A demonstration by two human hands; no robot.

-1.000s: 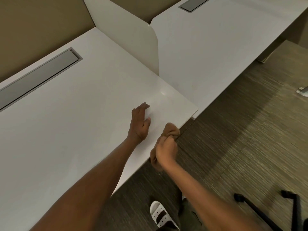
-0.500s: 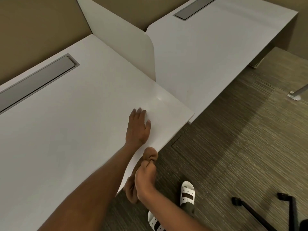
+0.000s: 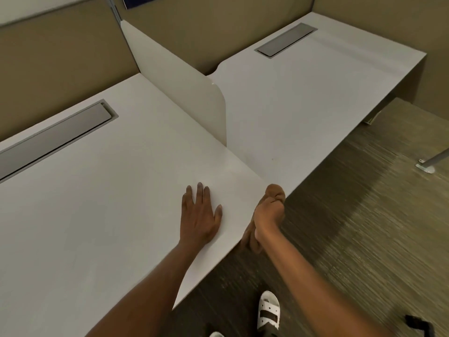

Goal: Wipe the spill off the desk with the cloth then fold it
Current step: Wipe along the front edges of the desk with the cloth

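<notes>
Head view: your right hand [image 3: 268, 218] has its grip clenched on the brown cloth [image 3: 273, 192], bunched against the front corner of the white desk [image 3: 102, 215]. Your left hand [image 3: 199, 215] lies flat, grip released, palm on the desk. A white divider [image 3: 179, 83] splits the desks; striped carpet [image 3: 364, 227] lies below.

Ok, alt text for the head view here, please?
A person's right hand grips a bunched brown cloth against the front edge of a white desk, while the left hand rests flat on the desktop. A divider panel stands behind.
</notes>
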